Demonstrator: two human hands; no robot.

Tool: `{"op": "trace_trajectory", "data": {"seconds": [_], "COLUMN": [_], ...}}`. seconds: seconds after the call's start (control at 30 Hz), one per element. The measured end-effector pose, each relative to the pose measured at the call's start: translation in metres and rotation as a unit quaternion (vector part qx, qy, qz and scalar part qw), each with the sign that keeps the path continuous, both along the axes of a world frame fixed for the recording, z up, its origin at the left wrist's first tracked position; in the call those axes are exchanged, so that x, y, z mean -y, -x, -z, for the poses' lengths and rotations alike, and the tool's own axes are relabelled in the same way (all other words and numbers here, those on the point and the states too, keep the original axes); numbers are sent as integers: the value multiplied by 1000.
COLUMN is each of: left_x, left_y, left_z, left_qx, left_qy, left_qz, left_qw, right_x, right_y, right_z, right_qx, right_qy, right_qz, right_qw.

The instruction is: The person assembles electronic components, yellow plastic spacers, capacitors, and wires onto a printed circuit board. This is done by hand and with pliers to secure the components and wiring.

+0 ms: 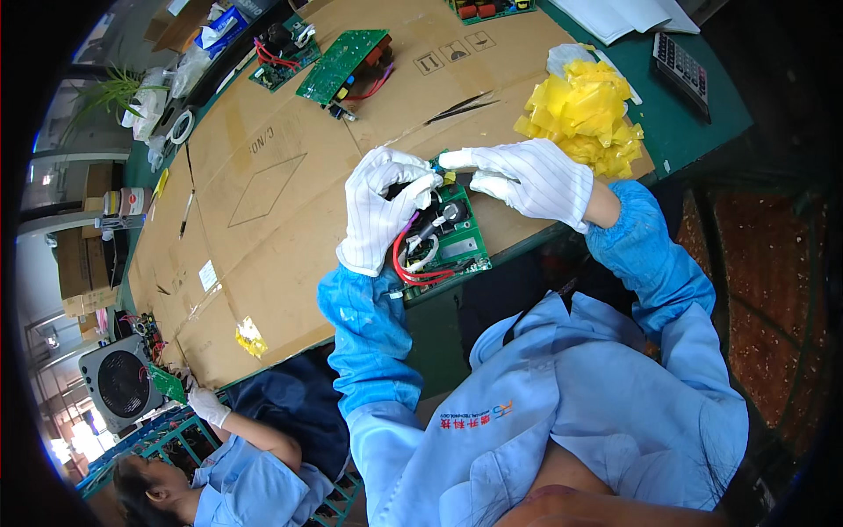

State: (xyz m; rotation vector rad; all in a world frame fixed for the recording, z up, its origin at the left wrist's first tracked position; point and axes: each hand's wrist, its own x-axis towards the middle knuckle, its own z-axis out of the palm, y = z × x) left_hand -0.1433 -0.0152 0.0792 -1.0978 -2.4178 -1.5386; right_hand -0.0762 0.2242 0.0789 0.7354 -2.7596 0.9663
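Both of my hands wear white striped gloves and meet at a green circuit board [461, 244] at the near edge of the table. Black cylindrical parts, a white cable loop and red wires [420, 276] show on the board. My left hand [379, 206] is closed on the board's left side, its thumb and fingers curled near the far end. From the right, my right hand [531, 182] reaches across the far end, index finger extended and the others bent at the board's corner. A small yellow piece shows beside those fingertips; the exact contact is hidden.
Crumpled yellow tape [584, 114] is heaped beyond my right hand. Black tweezers [461, 107] and another circuit board [344, 66] lie on the cardboard sheet [263, 255]. A calculator [681, 70] sits far right. At lower left a co-worker's gloved hand [209, 407] holds a board near a fan [121, 384].
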Motion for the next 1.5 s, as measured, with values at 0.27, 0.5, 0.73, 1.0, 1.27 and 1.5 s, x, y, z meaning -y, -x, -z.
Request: {"op": "trace_trajectory", "data": {"seconds": [0.27, 0.5, 0.73, 1.0, 1.27, 1.5], "left_x": [-7, -24, -33, -42, -43, -42], "left_y": [1, 5, -1, -3, -5, -4], "left_z": [-1, 15, 13, 13, 8, 10], "left_qx": [-36, -83, -22, -43, -63, -81], "left_qy": [38, 55, 70, 100, 119, 134], "left_qz": [10, -38, -138, -145, -140, -146], "left_qw": [999, 994, 988, 983, 981, 977], "right_x": [-4, -5, -44, -32, -8, -1], "right_y": [-6, -30, -46, -49, -14, -24], "right_z": [-23, -39, -37, -13, 11, 23], "right_qx": [-68, -168, -173, 96, 172, 90], "right_qy": [-226, -140, -117, -74, -87, -117], "right_qz": [-12, 11, 156, 119, 77, 93], "right_qw": [972, 976, 965, 985, 978, 985]}}
